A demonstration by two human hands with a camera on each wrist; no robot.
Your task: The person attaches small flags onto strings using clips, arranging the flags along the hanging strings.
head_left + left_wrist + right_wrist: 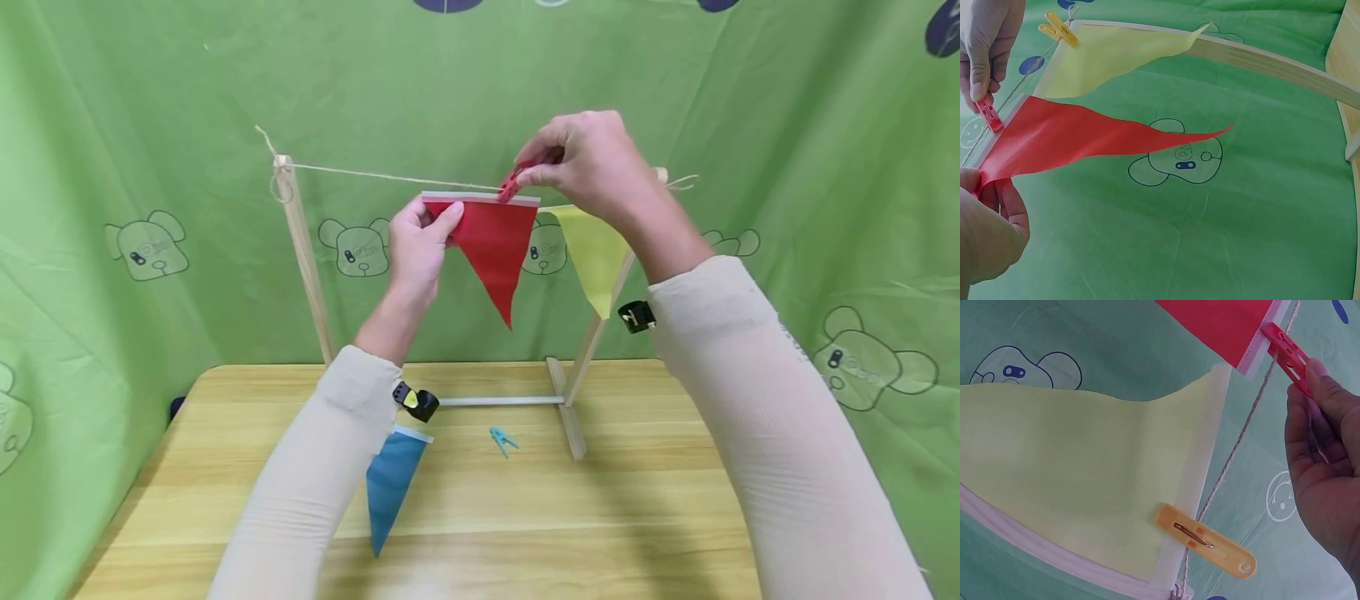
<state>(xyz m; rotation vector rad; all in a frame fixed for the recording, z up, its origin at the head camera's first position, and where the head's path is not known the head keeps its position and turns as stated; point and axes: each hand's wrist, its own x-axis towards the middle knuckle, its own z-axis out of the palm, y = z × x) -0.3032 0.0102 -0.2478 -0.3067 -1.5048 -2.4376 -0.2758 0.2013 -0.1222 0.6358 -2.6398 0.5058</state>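
Observation:
My left hand (417, 250) pinches the top left corner of a red triangular flag (501, 246), thumb in front. A red clothespin (512, 182) is held in my right hand (592, 162), its tip over the flag's white top edge at the string (390, 176). In the right wrist view the pin's jaws overlap both the white strip and the string. To the right hangs a yellow flag (592, 250), fixed to the string by a yellow clothespin (1207, 540). On the table lie a blue flag (393, 483), partly behind my left sleeve, and a blue clothespin (503, 441).
The string runs between two wooden posts, the left post (303, 250) and the right post (588, 358), which stands on a wooden foot (566, 417). A white rod (498, 401) spans low between them. Behind the wooden table (637, 500) hangs a green curtain (450, 92).

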